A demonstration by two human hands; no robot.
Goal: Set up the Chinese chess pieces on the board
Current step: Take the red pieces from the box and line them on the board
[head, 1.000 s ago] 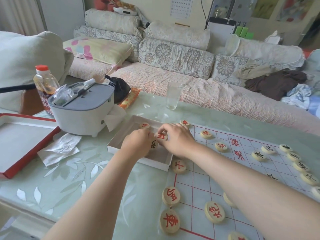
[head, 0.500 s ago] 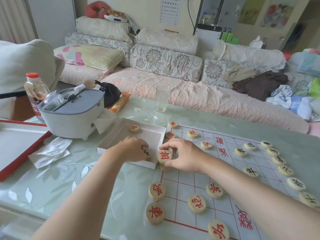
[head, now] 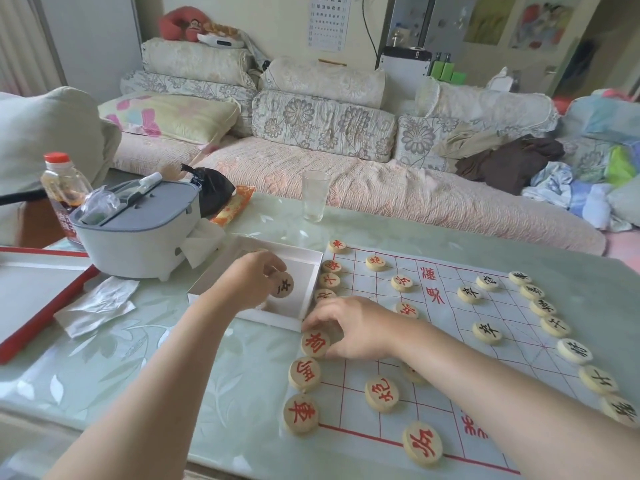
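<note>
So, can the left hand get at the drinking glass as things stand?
Probably yes for the path: the drinking glass stands beyond the white box, nothing between. But the left hand pinches a black-lettered piece, so its grip is taken.

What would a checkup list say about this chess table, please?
Surface: glass table top with a leaf pattern; the chess board sheet lies on it.
Job's things: red-lettered pieces along the board edge by the white box; black-lettered pieces along the opposite edge.
Clutter: gray lidded container, red-capped bottle, drinking glass, crumpled tissue, black bag, red-edged box lid.
Grippers: left hand holds a black-lettered piece over the box; right hand pinches a red-lettered piece at the board's edge.
Cables: one black cable on the far wall.
Surroundings: sofa with floral cushions, heap of clothes.
</note>
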